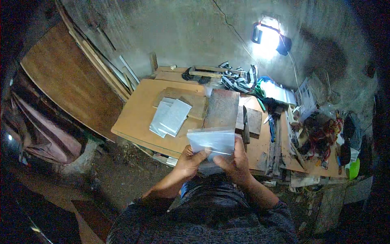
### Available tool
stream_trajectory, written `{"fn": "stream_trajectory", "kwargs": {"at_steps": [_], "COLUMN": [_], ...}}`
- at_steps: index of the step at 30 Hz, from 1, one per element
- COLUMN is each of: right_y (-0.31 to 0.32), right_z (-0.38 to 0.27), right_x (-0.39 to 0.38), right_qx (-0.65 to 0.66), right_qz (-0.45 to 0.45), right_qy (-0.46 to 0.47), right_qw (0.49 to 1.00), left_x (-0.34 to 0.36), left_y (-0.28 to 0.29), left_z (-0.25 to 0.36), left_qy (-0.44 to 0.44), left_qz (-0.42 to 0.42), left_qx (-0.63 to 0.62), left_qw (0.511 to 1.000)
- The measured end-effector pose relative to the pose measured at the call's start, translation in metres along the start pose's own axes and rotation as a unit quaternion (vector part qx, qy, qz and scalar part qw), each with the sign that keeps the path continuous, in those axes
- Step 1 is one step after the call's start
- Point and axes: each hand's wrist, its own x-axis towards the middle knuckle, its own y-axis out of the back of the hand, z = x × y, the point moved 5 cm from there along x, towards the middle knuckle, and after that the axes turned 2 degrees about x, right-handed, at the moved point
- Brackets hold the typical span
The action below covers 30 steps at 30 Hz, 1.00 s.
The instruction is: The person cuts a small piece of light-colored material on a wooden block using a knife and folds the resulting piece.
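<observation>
A clear, flat plastic bag (212, 139) is held up in front of me, over the near edge of the table. My left hand (191, 163) grips its lower left side, the thumb pressed on its face. At its right side my right hand (235, 162) closes on it, thumb across the front and fingers behind. Light glares on the film, and the bag's lower end is partly hidden by my hands. Beyond it to the left, several similar plastic bags (175, 116) lie overlapping on a wooden board (195, 103).
On the tan table (136, 110), a knife (245, 128) lies right of a worn grey board (222, 109). Striped cloth (239, 79), tools and tangled items crowd the back and right. A bright lamp (268, 40) hangs on the wall. A wooden panel (71, 77) leans at left.
</observation>
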Motion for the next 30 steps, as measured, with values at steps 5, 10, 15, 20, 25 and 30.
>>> {"fn": "stream_trajectory", "kwargs": {"at_steps": [5, 10, 15, 20, 25, 30], "right_y": [-0.003, 0.001, 0.03, 0.051, 0.056, 0.08], "right_z": [0.039, 0.055, 0.09, 0.1, 0.114, 0.126], "right_x": [-0.006, -0.019, -0.044, -0.062, -0.082, -0.097], "right_qx": [0.044, 0.007, -0.061, 0.213, 0.245, 0.237], "right_qz": [-0.034, -0.102, -0.066, 0.067, 0.109, 0.12], "right_qy": [-0.055, -0.122, -0.21, -0.272, -0.198, -0.248], "right_qw": [0.997, 0.987, 0.974, 0.936, 0.943, 0.932], "left_x": [0.006, 0.005, 0.016, 0.019, 0.021, 0.02], "left_y": [-0.01, 0.021, 0.045, 0.057, 0.048, 0.047], "left_z": [0.012, 0.009, 0.018, 0.018, 0.016, 0.014], "left_qy": [0.012, -0.019, -0.035, -0.057, -0.025, -0.02], "left_qz": [0.029, 0.014, 0.041, 0.094, 0.057, 0.109], "left_qx": [-0.142, -0.285, -0.318, -0.345, -0.41, -0.374], "left_qw": [0.989, 0.958, 0.947, 0.932, 0.91, 0.921]}}
